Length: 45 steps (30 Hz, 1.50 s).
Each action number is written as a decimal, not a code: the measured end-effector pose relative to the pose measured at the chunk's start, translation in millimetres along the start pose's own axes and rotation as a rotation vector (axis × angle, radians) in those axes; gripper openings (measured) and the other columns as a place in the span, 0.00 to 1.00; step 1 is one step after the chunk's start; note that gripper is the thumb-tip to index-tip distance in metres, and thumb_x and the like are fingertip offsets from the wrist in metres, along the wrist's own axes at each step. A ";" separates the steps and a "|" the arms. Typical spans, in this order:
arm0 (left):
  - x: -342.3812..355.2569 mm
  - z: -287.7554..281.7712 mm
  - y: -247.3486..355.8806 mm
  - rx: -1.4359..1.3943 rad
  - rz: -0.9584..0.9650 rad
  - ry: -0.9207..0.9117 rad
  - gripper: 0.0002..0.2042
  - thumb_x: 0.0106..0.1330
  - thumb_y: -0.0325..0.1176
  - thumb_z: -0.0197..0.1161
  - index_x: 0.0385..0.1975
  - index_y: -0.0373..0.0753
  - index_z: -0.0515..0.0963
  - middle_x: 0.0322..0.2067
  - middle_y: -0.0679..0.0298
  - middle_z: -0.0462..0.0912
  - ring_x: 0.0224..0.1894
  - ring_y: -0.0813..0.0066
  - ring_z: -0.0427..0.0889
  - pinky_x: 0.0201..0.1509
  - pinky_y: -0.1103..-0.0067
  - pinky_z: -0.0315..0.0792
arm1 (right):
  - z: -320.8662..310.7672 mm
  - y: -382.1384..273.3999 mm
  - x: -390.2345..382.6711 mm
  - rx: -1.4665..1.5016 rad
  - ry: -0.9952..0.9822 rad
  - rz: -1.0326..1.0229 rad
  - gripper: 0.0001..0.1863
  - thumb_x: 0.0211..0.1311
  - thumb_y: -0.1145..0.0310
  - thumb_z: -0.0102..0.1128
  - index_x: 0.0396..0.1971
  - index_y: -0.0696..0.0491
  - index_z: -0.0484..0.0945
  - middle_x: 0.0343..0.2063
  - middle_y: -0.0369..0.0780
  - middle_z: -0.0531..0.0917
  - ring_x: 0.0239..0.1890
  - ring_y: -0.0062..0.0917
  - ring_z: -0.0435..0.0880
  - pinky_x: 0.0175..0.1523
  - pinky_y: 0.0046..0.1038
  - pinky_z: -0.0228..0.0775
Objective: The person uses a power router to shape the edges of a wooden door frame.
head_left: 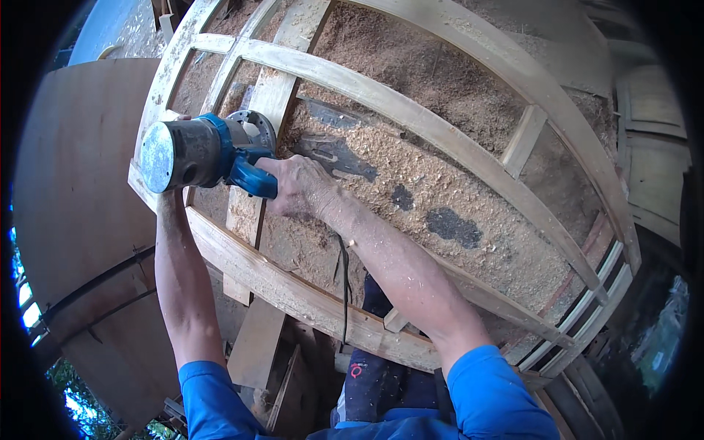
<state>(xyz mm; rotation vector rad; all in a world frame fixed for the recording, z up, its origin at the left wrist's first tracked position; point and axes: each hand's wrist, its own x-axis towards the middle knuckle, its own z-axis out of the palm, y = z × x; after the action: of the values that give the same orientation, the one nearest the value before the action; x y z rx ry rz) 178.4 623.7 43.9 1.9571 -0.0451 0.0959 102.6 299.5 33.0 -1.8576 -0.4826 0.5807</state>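
A router [198, 150] with a grey metal body and blue handles stands at the left end of a pale wooden frame [381, 92]. My right hand [297, 187] is closed round the blue handle on its near right side. My left forearm runs up behind the motor body, which hides most of my left hand [178, 116]; a bit of it shows at the far side, against the router. The router's round base [253, 126] rests over the crossing bars at that end. Its bit is hidden. A dark cord [345, 282] hangs over the frame's near bar.
Wood shavings [396, 165] and sawdust cover the surface under the frame. A plank [273, 95] lies beneath the left bars. Brown plywood sheets [88, 176] stand at the left. Board offcuts [257, 345] lie below the near edge. Wooden panels [656, 154] stand at the far right.
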 end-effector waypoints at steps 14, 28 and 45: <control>-86.7 116.6 54.6 0.453 0.037 -0.334 0.16 0.70 0.32 0.54 0.55 0.36 0.74 0.51 0.59 0.79 0.54 0.70 0.77 0.63 0.74 0.68 | -38.4 37.9 -177.5 0.031 0.035 0.050 0.29 0.42 0.59 0.68 0.50 0.46 0.76 0.28 0.47 0.84 0.33 0.39 0.85 0.41 0.36 0.76; -185.7 212.8 54.5 -0.050 0.003 -0.230 0.20 0.70 0.34 0.51 0.60 0.36 0.68 0.57 0.60 0.73 0.61 0.68 0.69 0.70 0.72 0.57 | -55.5 70.4 -345.8 -0.027 0.230 0.022 0.24 0.40 0.63 0.67 0.44 0.44 0.80 0.22 0.45 0.83 0.28 0.38 0.85 0.37 0.36 0.75; -222.3 350.4 130.3 -0.206 -0.340 -0.166 0.12 0.76 0.42 0.50 0.40 0.41 0.75 0.28 0.71 0.69 0.32 0.82 0.68 0.42 0.81 0.66 | -61.0 95.6 -439.8 0.159 0.336 0.053 0.23 0.44 0.63 0.70 0.45 0.43 0.78 0.28 0.41 0.83 0.32 0.36 0.84 0.39 0.34 0.73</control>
<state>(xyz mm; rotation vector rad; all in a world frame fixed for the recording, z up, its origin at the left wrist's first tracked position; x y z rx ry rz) -36.9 247.1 12.5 1.7371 0.1629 -0.2848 -206.9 -32.9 33.2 -1.7738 -0.1601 0.3217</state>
